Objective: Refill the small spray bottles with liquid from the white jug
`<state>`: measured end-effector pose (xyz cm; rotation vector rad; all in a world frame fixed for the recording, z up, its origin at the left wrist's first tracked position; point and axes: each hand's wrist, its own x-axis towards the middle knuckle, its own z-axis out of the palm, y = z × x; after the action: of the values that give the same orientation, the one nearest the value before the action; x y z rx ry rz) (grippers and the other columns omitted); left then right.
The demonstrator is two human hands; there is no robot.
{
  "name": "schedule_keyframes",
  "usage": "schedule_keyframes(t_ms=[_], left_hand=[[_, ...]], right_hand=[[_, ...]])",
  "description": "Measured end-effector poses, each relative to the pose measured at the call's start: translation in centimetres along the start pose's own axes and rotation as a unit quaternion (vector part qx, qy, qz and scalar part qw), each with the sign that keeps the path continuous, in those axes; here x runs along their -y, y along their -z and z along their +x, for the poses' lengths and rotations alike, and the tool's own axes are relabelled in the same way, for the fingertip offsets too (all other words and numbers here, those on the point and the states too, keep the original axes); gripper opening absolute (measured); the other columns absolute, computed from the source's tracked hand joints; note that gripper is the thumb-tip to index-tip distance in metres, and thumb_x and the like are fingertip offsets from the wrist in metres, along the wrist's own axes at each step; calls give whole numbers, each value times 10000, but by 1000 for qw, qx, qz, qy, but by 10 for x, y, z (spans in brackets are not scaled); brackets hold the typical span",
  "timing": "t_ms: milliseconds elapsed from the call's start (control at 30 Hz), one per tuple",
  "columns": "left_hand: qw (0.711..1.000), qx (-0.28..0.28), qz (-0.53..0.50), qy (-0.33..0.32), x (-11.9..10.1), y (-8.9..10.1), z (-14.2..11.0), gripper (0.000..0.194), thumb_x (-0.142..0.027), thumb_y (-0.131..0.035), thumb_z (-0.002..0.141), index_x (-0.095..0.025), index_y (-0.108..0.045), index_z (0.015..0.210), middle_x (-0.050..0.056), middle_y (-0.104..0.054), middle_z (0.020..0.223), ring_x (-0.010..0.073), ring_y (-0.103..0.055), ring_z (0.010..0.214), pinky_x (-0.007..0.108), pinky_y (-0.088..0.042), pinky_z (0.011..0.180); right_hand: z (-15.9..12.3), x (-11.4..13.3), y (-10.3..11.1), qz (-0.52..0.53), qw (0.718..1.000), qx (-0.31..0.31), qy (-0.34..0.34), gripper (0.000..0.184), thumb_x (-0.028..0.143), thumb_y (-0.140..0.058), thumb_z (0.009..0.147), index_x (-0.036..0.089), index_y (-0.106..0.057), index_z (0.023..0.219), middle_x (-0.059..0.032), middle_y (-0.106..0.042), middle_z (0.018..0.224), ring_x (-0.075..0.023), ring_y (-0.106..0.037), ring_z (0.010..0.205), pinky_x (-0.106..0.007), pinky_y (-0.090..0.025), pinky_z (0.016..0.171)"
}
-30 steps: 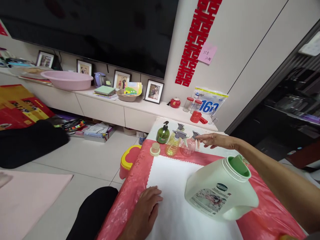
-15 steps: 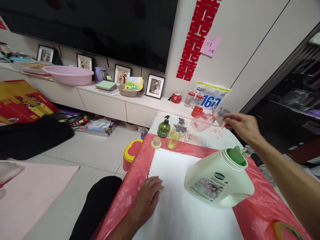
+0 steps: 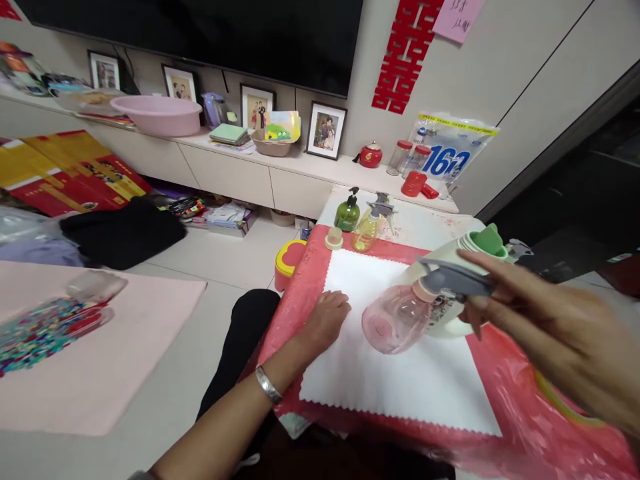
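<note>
Head view shows the right hand (image 3: 565, 323), blurred, pinching the grey trigger head (image 3: 463, 278) of a pink spray bottle (image 3: 396, 321), apparently between thumb and fingers. The bottle tilts above the white mat (image 3: 400, 390), partly hiding a pale green jug (image 3: 450, 252). The left hand (image 3: 326, 323) lies palm down, fingers loosely spread, at the mat's left edge on the bench (image 3: 295, 293).

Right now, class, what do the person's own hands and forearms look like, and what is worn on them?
The left hand is ungloved, with a wide, silver-coloured bangle at the wrist and what looks like a grey sleeve edge far up the arm. The right hand is ungloved too; though blurred, it shows no bangle or sleeve.
</note>
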<state>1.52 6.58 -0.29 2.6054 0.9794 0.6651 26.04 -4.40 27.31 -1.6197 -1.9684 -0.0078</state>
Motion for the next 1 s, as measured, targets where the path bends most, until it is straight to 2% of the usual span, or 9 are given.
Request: schedule_keyframes(t_ms=[133,233,367,433,500,633,733,867,1000], left_hand=[[995,86,49,-21,-14,26,4,285,-26,-420,956,-166,-665,917,103,-681,1045,254,-613,1021,452,-496,943],[991,112,71,-31,-20,42,1,293,-19,-395,958,-172,-645,945,105,-674,1071,262,-608,1024,457,-488,921],[991,121,64,-10,-19,46,-8,333,31,-382,914,-178,-637,961,109,-681,1086,279,-616,1056,491,-481,953],[994,102,23,27,-20,44,-12,324,22,-415,896,-183,-636,1013,105,-688,1092,282,-632,1073,499,-491,973],[995,71,-47,57,-25,44,-14,337,-74,-524,904,-199,-593,1209,111,-667,1228,303,-616,1185,514,-493,1019],[974,34,-200,98,-44,45,-7,964,-342,-840,744,-260,-294,1535,141,-446,1564,360,-434,1444,558,-423,1156],[951,-8,-276,139,-59,37,6,1203,-432,-952,574,-232,-272,1546,186,-418,1569,410,-402,1457,612,-383,1179],[928,-91,-323,161,-66,12,22,1102,-459,-942,561,-198,-367,1464,192,-486,1470,414,-473,1385,623,-394,1162],[916,-143,-333,170,-64,-6,29,883,-296,-881,573,-195,-444,1333,156,-548,1320,371,-568,1249,576,-478,1093]], right_hand=[[-29,8,-39,-20,998,25,50,462,393,-481,1015,392,-489,1477,32,-684,750,-157,-614,535,-295,-481,487],[-41,4,-56,-47,998,1,46,446,339,-465,1020,344,-495,1464,1,-714,865,-177,-657,611,-315,-494,531],[-45,0,-74,-69,997,-23,35,409,306,-461,1017,278,-528,1419,-42,-730,1012,-214,-716,786,-331,-529,626],[-44,0,-83,-75,997,-25,26,405,311,-444,1019,259,-525,1413,-55,-725,1071,-223,-723,847,-334,-542,665],[-42,1,-94,-86,996,-18,22,403,320,-424,1022,243,-521,1406,-64,-715,1129,-231,-722,898,-334,-548,682],[-37,7,-116,-117,993,-19,18,388,282,-393,1017,170,-545,1356,-70,-716,1111,-239,-716,895,-321,-540,655],[-34,14,-127,-130,991,-29,6,384,253,-387,1012,130,-563,1330,-72,-719,1043,-230,-710,837,-308,-521,623],[-34,22,-129,-65,997,-43,-15,406,310,-411,1019,126,-585,1336,-82,-721,1034,-237,-709,883,-313,-529,657],[-42,9,-126,154,978,-15,-137,482,505,-479,1016,165,-642,1314,-62,-722,906,-194,-691,761,-322,-568,709]])
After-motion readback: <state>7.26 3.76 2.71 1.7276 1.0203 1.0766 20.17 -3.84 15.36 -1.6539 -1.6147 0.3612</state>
